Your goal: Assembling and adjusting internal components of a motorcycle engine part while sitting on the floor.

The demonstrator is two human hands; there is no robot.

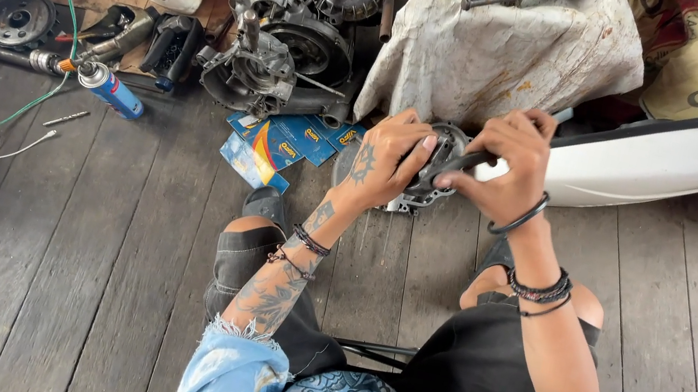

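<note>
The person squats on the grey wooden plank floor (96, 276), knees apart, both arms reaching forward. The left hand (389, 160) is cupped around the near side of a round grey metal engine cover (429, 177) that stands on the planks between the feet, fingers curled over its rim to steady it. The right hand (507, 167) is closed on a black-handled tool (462, 162) whose tip meets the cover's face; what kind of tool it is I cannot tell. To my eye the job goes best with the cover braced hard and the tool kept square, so it doesn't slip. Just beyond lie flat blue cardboard packets (281, 148) and a curved white body panel (681, 154). Farther back sit a stripped grey engine block (284, 46) and a blue spray can (111, 90).
</note>
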